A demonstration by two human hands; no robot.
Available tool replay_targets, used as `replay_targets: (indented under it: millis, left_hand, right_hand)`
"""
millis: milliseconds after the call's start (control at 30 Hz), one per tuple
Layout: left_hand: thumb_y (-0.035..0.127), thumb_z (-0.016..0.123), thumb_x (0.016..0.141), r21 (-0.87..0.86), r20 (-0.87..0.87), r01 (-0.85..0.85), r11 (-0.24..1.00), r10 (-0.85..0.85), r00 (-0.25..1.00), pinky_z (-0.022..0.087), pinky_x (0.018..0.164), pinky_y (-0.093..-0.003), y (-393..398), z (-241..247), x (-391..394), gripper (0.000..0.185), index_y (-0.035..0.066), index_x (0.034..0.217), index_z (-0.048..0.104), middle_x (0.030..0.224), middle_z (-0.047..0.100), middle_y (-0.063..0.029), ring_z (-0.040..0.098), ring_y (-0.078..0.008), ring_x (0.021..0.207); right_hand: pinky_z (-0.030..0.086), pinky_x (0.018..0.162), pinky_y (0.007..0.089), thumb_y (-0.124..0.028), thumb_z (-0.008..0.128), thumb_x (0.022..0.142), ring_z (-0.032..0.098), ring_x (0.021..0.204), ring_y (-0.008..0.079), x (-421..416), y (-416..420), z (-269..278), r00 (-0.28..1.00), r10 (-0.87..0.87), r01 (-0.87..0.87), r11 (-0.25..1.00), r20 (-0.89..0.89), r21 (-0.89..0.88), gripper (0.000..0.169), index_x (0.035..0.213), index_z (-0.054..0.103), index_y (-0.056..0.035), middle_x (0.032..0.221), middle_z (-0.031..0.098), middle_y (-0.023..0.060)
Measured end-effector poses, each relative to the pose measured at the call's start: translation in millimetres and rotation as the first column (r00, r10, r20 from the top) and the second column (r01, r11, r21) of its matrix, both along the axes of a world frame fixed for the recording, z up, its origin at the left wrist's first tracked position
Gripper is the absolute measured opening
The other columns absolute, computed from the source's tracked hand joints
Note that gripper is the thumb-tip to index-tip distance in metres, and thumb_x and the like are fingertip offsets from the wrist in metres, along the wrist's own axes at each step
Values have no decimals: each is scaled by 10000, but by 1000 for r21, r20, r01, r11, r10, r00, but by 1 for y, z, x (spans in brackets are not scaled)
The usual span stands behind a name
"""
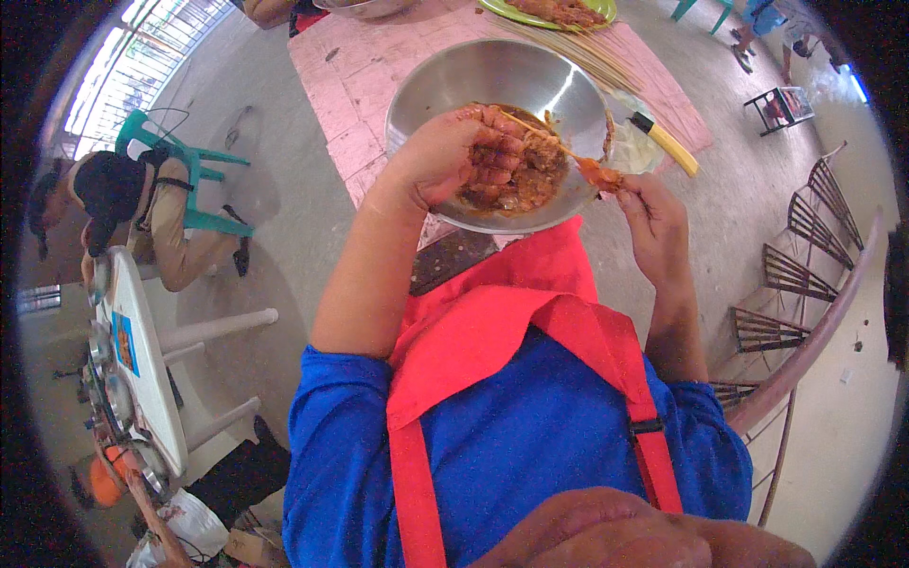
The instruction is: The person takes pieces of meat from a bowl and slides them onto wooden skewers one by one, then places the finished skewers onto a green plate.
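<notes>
A wide stainless steel bowl (454, 78) stands on the table in front of me. Sliced meat in reddish-brown marinade (543, 177) lies at its bottom. Over the bowl, my left hand (490, 153) grips a thin bamboo skewer (540, 133) near one end, its fingers wet with marinade. The skewer slopes down to the right. At its other end is an orange-red piece of meat (596, 174), just past the bowl's right rim. My right hand (657, 216) pinches this meat between thumb and fingers.
Loose bamboo skewers (589, 60) and a knife with a yellow part (671, 145) lie right of the bowl on the pink table (341, 92). A green plate of meat (554, 13) is at the far edge. Other people sit near a white table (145, 362) at left.
</notes>
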State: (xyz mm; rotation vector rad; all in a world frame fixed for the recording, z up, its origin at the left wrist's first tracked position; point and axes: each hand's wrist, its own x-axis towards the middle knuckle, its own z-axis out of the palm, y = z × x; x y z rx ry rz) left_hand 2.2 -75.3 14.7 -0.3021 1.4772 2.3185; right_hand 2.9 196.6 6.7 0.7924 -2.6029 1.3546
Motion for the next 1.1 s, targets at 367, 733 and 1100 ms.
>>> replay_targets:
  millis: [367,733,1100]
  left_hand:
    - [206,568,859,160,-41,161,974,-156,987,504,600,-277,4,-14,-2,238,12,994,592,836,607,-51,573,-134,661]
    - [95,585,812,-30,-73,42,999,-44,996,435,486,-222,6,-1,0,112,40,909,577,768,570,-14,512,-88,598]
    - [102,576,844,-21,-135,-77,997,73,988,513,564,-230,-1,-10,-8,208,2,1026,568,878,625,-67,605,-125,722]
  right_hand:
    - [455,677,330,-68,549,843,592,747,268,1,-3,1,1000,12,-13,1000,-12,-26,107,913,589,3,794,587,132]
    - [449,674,317,-47,539,849,589,748,246,0,0,1,1000,30,-30,999,-11,-43,101,918,591,4,805,589,123]
    - [449,655,312,-35,546,840,590,721,234,-3,2,-2,998,49,-51,998,-43,-33,97,914,596,2,783,591,121]
